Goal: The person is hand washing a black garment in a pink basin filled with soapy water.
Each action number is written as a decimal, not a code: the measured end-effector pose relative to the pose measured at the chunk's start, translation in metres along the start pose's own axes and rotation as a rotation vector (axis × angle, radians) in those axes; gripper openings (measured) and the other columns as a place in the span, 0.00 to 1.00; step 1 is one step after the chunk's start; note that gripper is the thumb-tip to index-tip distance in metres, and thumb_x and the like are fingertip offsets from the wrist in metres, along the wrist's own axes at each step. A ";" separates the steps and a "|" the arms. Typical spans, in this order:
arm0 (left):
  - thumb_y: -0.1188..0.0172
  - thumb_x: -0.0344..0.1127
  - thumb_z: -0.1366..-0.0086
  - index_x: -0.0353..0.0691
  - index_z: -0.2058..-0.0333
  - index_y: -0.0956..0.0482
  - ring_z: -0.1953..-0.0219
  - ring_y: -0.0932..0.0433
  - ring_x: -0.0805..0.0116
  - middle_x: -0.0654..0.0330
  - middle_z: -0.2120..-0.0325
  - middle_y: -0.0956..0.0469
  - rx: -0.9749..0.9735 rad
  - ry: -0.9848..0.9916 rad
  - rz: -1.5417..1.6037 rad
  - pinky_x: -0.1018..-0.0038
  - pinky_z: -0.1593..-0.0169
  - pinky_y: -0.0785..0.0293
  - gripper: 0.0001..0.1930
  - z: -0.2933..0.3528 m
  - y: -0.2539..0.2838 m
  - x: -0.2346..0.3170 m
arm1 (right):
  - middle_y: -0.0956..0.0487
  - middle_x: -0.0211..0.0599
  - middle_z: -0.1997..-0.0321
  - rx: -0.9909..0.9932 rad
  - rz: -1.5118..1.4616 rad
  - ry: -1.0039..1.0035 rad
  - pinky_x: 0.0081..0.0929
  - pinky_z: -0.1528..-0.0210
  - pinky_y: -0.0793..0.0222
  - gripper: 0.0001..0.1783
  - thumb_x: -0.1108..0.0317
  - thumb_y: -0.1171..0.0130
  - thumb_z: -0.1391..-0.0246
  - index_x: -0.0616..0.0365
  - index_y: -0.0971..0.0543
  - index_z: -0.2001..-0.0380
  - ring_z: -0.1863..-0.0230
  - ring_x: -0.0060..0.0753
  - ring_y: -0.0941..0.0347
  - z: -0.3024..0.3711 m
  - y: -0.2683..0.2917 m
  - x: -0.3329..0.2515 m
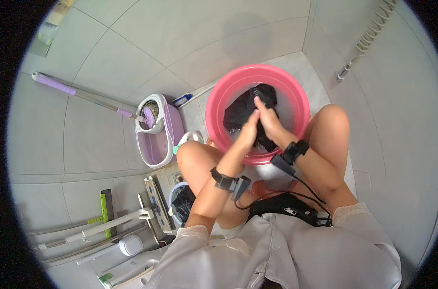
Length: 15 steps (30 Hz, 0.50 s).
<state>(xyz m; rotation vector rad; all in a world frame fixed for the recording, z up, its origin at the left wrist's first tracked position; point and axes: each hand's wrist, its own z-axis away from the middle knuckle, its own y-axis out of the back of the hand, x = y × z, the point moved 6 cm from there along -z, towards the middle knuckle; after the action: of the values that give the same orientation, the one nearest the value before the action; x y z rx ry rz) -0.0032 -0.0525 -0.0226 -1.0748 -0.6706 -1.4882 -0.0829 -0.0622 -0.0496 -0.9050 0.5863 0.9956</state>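
Observation:
A pink round basin (213, 103) stands on the floor between my knees, holding cloudy water with some bubbles. In it lies a wet black cloth (238, 111), bunched up and partly under the water. My left hand (249, 129) and my right hand (270, 121) meet above the middle of the basin, thumb sides up and close together. Both appear closed on the black cloth, which shows between and beyond them. Slight blur and the hands themselves hide most of the fingers. Each wrist wears a black strap with a small device.
A purple-and-white mop bucket (173, 120) with a mop (98, 100) leaning in it stands left of the basin, beside a blue brush (182, 100). A bin with a black bag (182, 202) is near my left knee. A coiled hose (373, 30) hangs on the right wall.

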 end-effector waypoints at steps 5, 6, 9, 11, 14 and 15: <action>0.59 0.49 0.40 0.35 0.54 0.35 0.55 0.34 0.66 0.57 0.59 0.31 0.047 -0.048 0.023 0.71 0.48 0.43 0.24 -0.012 0.007 0.008 | 0.29 0.39 0.56 0.083 0.108 0.059 0.23 0.51 0.43 0.32 0.48 0.51 0.50 0.70 0.32 0.56 0.55 0.27 0.36 0.003 0.000 0.010; 0.57 0.49 0.40 0.34 0.52 0.36 0.52 0.36 0.65 0.56 0.55 0.33 0.043 0.008 -0.026 0.72 0.46 0.47 0.25 -0.003 0.000 0.004 | 0.28 0.40 0.59 0.097 0.016 0.033 0.25 0.53 0.40 0.28 0.51 0.51 0.50 0.68 0.30 0.58 0.57 0.30 0.33 0.005 0.006 -0.011; 0.55 0.45 0.41 0.33 0.52 0.36 0.51 0.35 0.63 0.54 0.53 0.33 -0.064 0.059 0.140 0.70 0.46 0.45 0.24 -0.006 0.022 0.011 | 0.26 0.38 0.61 -0.101 -0.393 0.063 0.29 0.55 0.36 0.18 0.58 0.54 0.47 0.62 0.29 0.61 0.60 0.32 0.30 0.004 0.003 -0.051; 0.54 0.43 0.44 0.34 0.57 0.31 0.56 0.31 0.58 0.54 0.58 0.29 -0.053 0.056 0.488 0.66 0.48 0.40 0.21 -0.010 0.044 0.037 | 0.26 0.36 0.61 -0.165 -0.415 0.046 0.29 0.55 0.35 0.16 0.60 0.55 0.46 0.62 0.29 0.61 0.61 0.31 0.30 0.013 0.009 -0.072; 0.58 0.44 0.43 0.34 0.60 0.29 0.59 0.29 0.57 0.54 0.61 0.27 -0.022 -0.042 0.559 0.64 0.51 0.37 0.20 -0.013 0.077 0.061 | 0.24 0.36 0.65 -0.326 -0.421 -0.012 0.27 0.58 0.33 0.14 0.62 0.54 0.47 0.63 0.27 0.65 0.64 0.30 0.28 0.021 0.023 -0.088; 0.59 0.44 0.42 0.34 0.60 0.29 0.60 0.28 0.58 0.54 0.62 0.26 -0.054 -0.010 0.552 0.65 0.52 0.36 0.20 -0.008 0.071 0.069 | 0.24 0.36 0.65 -0.360 -0.397 0.007 0.26 0.56 0.34 0.15 0.61 0.56 0.46 0.63 0.27 0.66 0.64 0.29 0.28 0.026 0.028 -0.095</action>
<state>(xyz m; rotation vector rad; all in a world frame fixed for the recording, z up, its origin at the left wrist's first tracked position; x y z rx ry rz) 0.0665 -0.1057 0.0253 -1.1909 -0.3015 -1.0261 -0.1491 -0.0761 0.0271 -1.2864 0.2172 0.7457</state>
